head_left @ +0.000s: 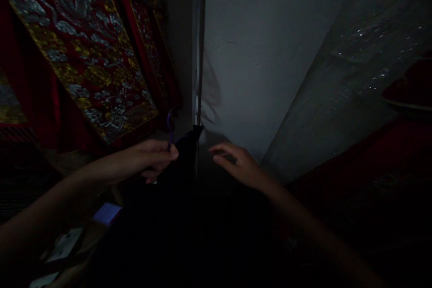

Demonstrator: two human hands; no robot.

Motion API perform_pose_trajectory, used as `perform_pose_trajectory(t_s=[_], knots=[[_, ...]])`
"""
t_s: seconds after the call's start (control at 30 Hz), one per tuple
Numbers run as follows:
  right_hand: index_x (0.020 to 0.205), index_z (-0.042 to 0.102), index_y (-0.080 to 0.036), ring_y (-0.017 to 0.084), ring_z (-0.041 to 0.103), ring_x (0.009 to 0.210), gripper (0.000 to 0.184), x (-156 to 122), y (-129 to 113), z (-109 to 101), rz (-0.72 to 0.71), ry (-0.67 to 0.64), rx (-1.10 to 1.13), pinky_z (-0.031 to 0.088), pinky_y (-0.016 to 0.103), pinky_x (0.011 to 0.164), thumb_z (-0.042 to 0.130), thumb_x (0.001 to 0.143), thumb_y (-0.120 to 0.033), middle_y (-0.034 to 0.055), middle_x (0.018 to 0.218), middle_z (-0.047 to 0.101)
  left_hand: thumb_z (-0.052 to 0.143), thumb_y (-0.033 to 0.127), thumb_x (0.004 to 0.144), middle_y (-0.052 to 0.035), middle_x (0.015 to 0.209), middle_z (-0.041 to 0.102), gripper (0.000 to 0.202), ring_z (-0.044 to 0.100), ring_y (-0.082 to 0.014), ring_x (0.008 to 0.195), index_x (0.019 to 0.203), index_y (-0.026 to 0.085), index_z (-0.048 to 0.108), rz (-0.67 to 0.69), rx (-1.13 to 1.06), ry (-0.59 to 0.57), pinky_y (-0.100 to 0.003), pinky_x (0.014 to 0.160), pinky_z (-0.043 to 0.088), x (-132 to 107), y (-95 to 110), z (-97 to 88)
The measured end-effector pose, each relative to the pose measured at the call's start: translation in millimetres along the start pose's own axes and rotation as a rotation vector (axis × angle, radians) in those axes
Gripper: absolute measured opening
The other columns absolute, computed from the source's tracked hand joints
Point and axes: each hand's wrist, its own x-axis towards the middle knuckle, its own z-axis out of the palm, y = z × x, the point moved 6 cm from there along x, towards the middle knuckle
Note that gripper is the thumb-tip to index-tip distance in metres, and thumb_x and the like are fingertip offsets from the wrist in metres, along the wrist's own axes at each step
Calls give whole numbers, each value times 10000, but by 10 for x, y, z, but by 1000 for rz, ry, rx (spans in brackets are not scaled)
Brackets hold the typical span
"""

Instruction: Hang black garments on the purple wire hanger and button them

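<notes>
My left hand (155, 157) is closed, with thumb and fingers pinched round the stem of a purple clothes hanger (170, 128). Its curved hook points up above my fingers; the rest of it is lost in the dark. Just right of that hand is a black cloth (189, 148), whose peaked top edge shows against the pale wall. My right hand (236, 162) is apart from the cloth on its right side, thumb and fingers curved with a gap between them, and nothing shows in it. The lower middle of the view is too dark to make out.
Red cloths with gold and silver embroidery (84, 49) hang at the left. A narrow vertical metal strip (198, 54) runs down the pale wall (256, 45). Clear plastic sheeting (337, 90) covers red fabric at the right. Papers (107, 213) lie low on the left.
</notes>
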Motion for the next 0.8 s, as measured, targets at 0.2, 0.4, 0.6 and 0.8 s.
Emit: perform_pose_trajectory(t_s=[0.2,0.4,0.6,0.8], knots=[[1154,674,-197,284,633,1162,481,98,717,78,228,37,225,508,449,1004,623,866,-578,112,1210,689,622,651,764,19,525,456,437,388,-111,437,693,220,621,130,319,318,-237,403,272,-79,94,-670],[1009,715,-224,262,702,1053,508,335,758,-208,320,499,675,535,387,985,736,734,-651,53,1003,773,634,471,851,-45,861,690,306,645,-196,780,991,200,656,580,521,835,-310,714,513,56,327,-982],[1005,686,-211,263,702,1082,416,707,950,-641,275,751,838,566,402,959,728,784,-561,67,1015,771,606,260,892,-84,959,661,141,599,-249,974,996,211,688,1002,788,1190,-422,938,452,-37,255,-564],[1029,673,-201,271,697,1093,400,648,1078,-655,271,806,849,577,424,943,706,810,-534,87,1052,759,485,225,972,-48,921,700,434,648,-191,817,1405,214,508,768,891,656,-319,795,510,503,-350,53]])
